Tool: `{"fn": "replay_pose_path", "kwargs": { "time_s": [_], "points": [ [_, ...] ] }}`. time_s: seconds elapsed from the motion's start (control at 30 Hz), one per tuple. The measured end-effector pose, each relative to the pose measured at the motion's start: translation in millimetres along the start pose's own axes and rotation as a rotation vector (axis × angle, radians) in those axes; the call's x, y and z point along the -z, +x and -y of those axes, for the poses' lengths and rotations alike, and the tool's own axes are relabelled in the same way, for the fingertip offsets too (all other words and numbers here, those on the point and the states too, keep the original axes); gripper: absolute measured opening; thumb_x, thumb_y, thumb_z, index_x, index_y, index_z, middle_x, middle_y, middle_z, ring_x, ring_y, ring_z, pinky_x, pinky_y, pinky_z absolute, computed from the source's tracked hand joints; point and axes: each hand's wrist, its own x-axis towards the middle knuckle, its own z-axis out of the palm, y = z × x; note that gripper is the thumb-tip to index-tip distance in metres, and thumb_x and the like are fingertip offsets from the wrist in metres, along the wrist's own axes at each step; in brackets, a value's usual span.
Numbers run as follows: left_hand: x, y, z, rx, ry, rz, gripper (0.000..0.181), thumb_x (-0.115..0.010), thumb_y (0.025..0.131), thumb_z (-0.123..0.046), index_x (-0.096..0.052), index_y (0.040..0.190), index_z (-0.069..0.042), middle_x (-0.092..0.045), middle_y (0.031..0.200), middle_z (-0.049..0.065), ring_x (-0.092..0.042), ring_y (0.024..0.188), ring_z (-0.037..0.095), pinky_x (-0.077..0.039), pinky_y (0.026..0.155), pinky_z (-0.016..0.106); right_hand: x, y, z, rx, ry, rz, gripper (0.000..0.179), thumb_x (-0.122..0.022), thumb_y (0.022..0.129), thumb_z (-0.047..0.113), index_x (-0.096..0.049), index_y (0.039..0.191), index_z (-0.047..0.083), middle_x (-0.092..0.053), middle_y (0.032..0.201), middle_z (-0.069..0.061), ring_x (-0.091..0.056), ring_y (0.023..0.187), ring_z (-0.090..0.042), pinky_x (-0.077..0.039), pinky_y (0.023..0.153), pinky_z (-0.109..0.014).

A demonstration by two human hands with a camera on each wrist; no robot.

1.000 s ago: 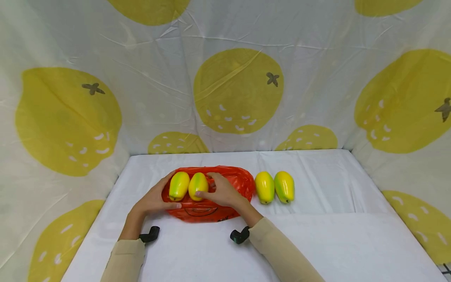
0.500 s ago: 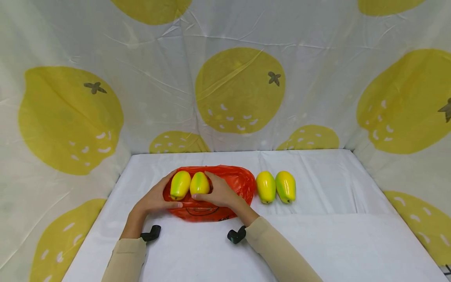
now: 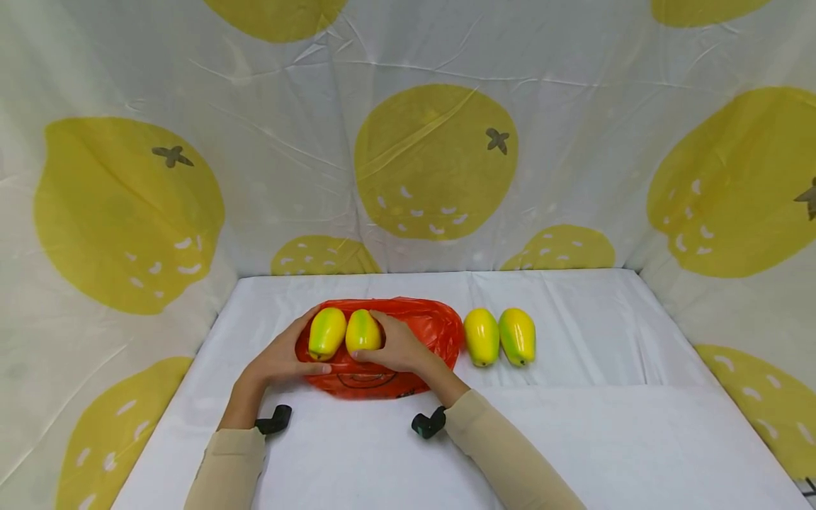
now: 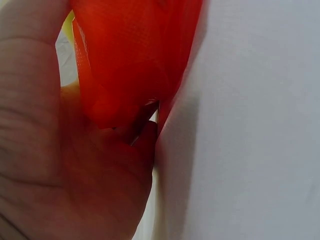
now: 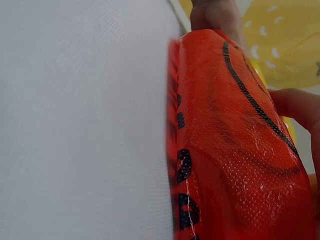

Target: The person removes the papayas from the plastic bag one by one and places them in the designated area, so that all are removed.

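A red plastic bag (image 3: 421,322) lies with its mouth spread on the table, black print on its front. Two yellow-green papayas sit side by side in it: a left papaya (image 3: 327,333) and a right papaya (image 3: 363,331). My left hand (image 3: 280,358) grips the bag's left side, thumb along the front rim and fingers behind. In the left wrist view, red plastic (image 4: 130,55) lies between thumb and palm. With thumb in front and fingers at the back, my right hand (image 3: 401,347) holds the right papaya. The bag's printed front (image 5: 225,130) fills much of the right wrist view.
Two more papayas, a nearer one (image 3: 481,337) and an outer one (image 3: 517,336), lie just right of the bag. White cloth (image 3: 574,439) covers the table. A lemon-print curtain (image 3: 561,156) encloses the back and sides.
My right hand has shifted slightly left, its thumb and fingers coming round the right papaya. My left hand keeps its grip on the bag. The other papayas stay put.
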Motion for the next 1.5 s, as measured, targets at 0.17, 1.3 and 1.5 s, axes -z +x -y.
{"fn": "replay_pose_path", "kwargs": {
  "time_s": [0.17,1.3,1.5],
  "points": [
    [-0.5,1.4,-0.1,0.003,0.002,0.004,0.124,-0.092,0.068,-0.052,-0.016,0.165,-0.034,-0.032,0.166,0.007,-0.037,0.148,0.036,-0.04,0.114,0.067,1,-2.0,-1,-0.001,-0.013,-0.008,0.094,-0.076,0.083,0.058,-0.034,0.16,0.023,-0.051,0.153,0.002,-0.054,0.132,-0.019,-0.053,0.108,-0.044],
    [-0.8,1.1,-0.1,0.022,0.012,0.005,0.125,-0.091,0.067,-0.054,-0.016,0.165,-0.033,-0.032,0.166,0.009,-0.035,0.148,0.038,-0.042,0.111,0.068,38,-32.5,-9,0.02,0.066,-0.074,0.091,-0.08,0.084,0.052,-0.036,0.159,0.025,-0.054,0.149,0.002,-0.06,0.123,-0.019,-0.059,0.096,-0.036],
    [1.0,3.1,-2.1,0.012,0.002,0.006,0.126,-0.092,0.067,-0.052,-0.017,0.166,-0.031,-0.032,0.165,0.011,-0.034,0.148,0.04,-0.042,0.111,0.069,50,-36.8,-9,0.027,0.048,-0.088,0.091,-0.08,0.084,0.051,-0.036,0.159,0.026,-0.054,0.149,0.002,-0.061,0.124,-0.02,-0.058,0.098,-0.037]
  ]
}}
